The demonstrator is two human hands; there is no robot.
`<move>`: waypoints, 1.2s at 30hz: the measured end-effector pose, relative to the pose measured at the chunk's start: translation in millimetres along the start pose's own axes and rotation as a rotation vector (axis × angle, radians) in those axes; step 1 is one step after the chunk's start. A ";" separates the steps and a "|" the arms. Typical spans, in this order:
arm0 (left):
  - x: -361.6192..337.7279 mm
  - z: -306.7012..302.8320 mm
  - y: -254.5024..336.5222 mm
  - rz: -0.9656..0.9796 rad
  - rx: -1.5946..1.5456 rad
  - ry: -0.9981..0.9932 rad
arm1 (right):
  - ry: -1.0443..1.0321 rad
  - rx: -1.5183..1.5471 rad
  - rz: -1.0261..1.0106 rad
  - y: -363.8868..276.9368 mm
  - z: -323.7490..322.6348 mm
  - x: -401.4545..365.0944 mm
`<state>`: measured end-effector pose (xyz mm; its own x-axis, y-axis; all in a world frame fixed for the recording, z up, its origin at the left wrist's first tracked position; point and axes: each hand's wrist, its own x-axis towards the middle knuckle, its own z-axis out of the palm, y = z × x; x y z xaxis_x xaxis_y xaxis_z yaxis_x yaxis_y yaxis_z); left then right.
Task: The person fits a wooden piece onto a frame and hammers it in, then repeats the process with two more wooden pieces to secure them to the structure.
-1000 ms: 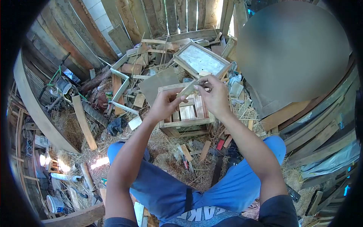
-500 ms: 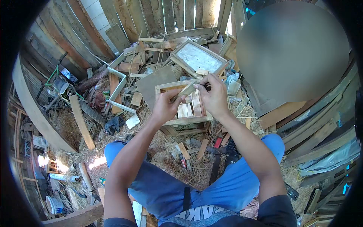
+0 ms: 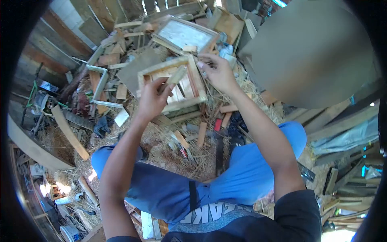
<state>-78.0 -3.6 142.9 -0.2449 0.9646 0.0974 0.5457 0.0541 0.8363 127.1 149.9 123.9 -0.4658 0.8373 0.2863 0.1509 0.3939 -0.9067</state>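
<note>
Pale wood makes the strip, a short, flat, straight-sided piece with a dull yellowish face. It slants up and to the right from the left hand, whose thumb and fingers pinch its lower end; the upper end juts out free. In view, the strip lies across the opening of the box, though whether it touches the wood there I cannot tell. Well apart from the strip, the right hand hangs near the box's right edge with its fingers bent and their tips close together; I cannot tell if anything small sits between them.

The box has a square-cornered rim of light timber, with slats inside and dark gaps between them. Its far side comes near the framed panel, a whitish, blotched sheet in a wooden border, and a flat brown board leans in close on its left. Between the box and the blue trousers runs a stretch of loose straw, broken by small rectangular offcuts and a red block. Rough upright planks form the wall beyond.
</note>
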 end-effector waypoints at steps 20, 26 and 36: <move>-39.1 71.6 -58.3 0.057 0.248 -0.198 | -0.270 -0.855 0.947 297.4 -120.3 -321.4; -42.4 88.1 -59.2 0.013 0.371 -0.158 | -0.309 -0.862 0.963 284.5 -115.9 -318.0; -41.6 100.2 -81.7 0.275 0.768 -0.008 | -0.664 -0.879 0.814 199.4 -168.5 -213.9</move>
<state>-32.2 -22.3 16.4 -0.0183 0.9708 0.2392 0.9833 -0.0258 0.1800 403.7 113.2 -66.0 -0.2691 0.7061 -0.6550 0.9631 0.1993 -0.1809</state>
